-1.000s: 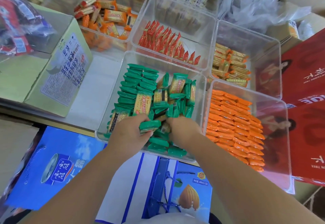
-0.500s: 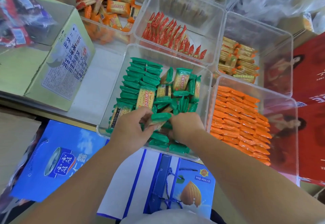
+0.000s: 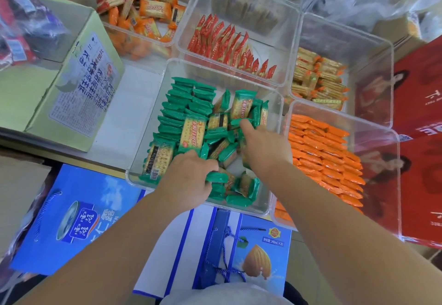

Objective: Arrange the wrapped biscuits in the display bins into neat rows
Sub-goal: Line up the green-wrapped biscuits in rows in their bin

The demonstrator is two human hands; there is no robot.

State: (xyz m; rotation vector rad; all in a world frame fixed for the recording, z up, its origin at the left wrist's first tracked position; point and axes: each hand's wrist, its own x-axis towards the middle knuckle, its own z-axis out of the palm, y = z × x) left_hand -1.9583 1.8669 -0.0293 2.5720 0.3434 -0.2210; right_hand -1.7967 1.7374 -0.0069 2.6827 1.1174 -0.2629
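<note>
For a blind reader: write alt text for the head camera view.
Seen from above, a person's left hand grips green-wrapped biscuits at the near edge of a clear bin, while the right hand reaches into its jumbled packs, index finger extended. Neat green rows fill the bin's far left; the bin to its right holds tidy orange packs.

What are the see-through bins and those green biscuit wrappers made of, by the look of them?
The clear bin looks like rigid, glossy plastic: its contents show through the walls, and the rims catch light. The green wrappers seem to be thin plastic film, shiny and creased, with crimped flat ends.
</note>
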